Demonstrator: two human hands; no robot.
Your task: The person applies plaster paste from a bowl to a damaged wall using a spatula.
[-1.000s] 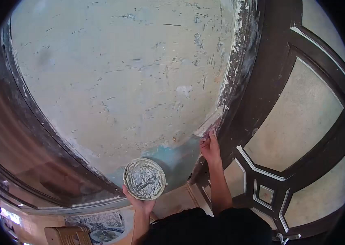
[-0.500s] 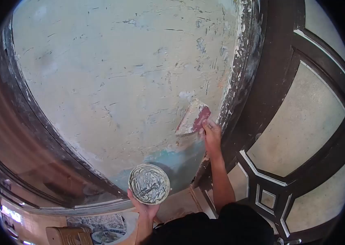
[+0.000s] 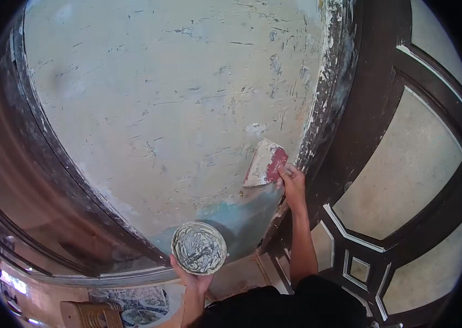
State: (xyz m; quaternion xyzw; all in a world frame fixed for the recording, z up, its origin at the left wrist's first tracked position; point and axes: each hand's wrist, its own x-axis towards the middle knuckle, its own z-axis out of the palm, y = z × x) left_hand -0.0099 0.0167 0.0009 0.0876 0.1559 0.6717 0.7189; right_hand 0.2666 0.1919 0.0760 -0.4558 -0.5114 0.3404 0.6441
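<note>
My left hand [image 3: 193, 277] grips a round tub [image 3: 199, 247] from below and the side. Grey-white paste smears its inside, and its open top faces me. In my right hand [image 3: 292, 183] is a red putty knife [image 3: 275, 165], pinched between thumb and fingers. Pale paste coats much of its wide blade, which is at the wall [image 3: 187, 120]; whether the edge touches cannot be made out. Just above the blade is a fresh whitish patch [image 3: 255, 129]. The wall surface is scratched and pitted, with a turquoise area low down.
A dark door [image 3: 373, 109] with pale panels stands on the right, beside a chipped frame [image 3: 324, 82]. Dark wood trim [image 3: 78, 180] curves along the left. A brown plastic stool or chair [image 3: 91, 315] is at bottom left.
The putty knife and my right hand have shifted slightly right and down in view. The wall has shifted a little the same way, and the tub stays almost in place.
</note>
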